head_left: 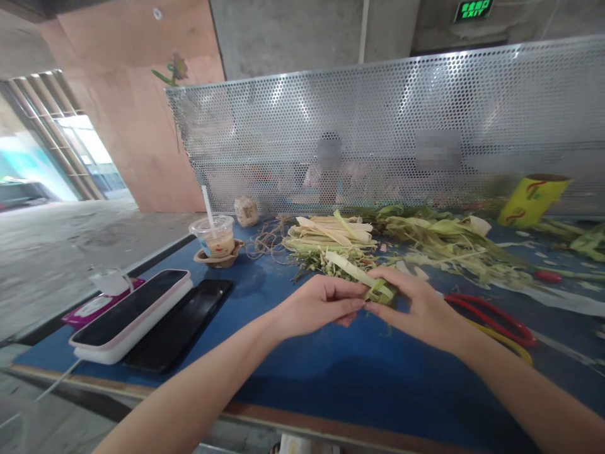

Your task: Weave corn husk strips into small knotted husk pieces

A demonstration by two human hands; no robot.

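Observation:
Above the middle of the blue table, my left hand and my right hand meet around a folded pale-green leaf strip. The fingers of both hands are closed on it, thumbs near each other at its lower edge. One long end of the strip points up and left. Just behind my hands lies a heap of small green stems, with a stack of pale, dry leaf strips behind that. My palms hide part of the folded piece.
Scissors with red handles lie right of my right hand. More loose leaves and a yellow roll are at back right. A plastic cup with straw, a black phone and a purple packet stand left. A perforated metal screen borders the back.

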